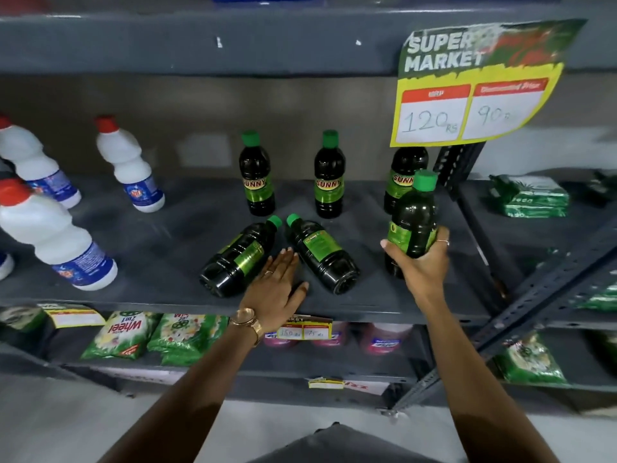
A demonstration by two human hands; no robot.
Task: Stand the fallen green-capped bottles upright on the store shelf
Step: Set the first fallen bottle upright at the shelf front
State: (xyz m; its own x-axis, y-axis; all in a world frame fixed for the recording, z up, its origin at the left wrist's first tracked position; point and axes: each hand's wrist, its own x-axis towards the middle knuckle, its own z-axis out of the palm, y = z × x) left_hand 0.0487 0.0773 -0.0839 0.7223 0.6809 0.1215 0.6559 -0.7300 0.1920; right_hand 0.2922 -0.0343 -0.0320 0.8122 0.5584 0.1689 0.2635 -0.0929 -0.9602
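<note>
Two dark green-capped bottles lie on their sides on the grey shelf (pixel 160 235): a left fallen bottle (pixel 238 257) and a right fallen bottle (pixel 320 252), caps pointing back. My left hand (pixel 277 282) rests flat between them, fingers apart, touching both. My right hand (pixel 420 262) grips a third green-capped bottle (pixel 414 222) by its lower body, held nearly upright at the shelf's right side. Behind stand three upright bottles: back left bottle (pixel 256 175), back middle bottle (pixel 329 177) and back right bottle (pixel 402 177), the last partly hidden by the held one.
White red-capped bottles (pixel 128 165) stand at the left of the shelf. A yellow price sign (pixel 474 88) hangs from the shelf above at upper right. A slotted shelf post (pixel 457 165) stands right of the bottles. Green detergent packets (pixel 531 197) fill neighbouring and lower shelves.
</note>
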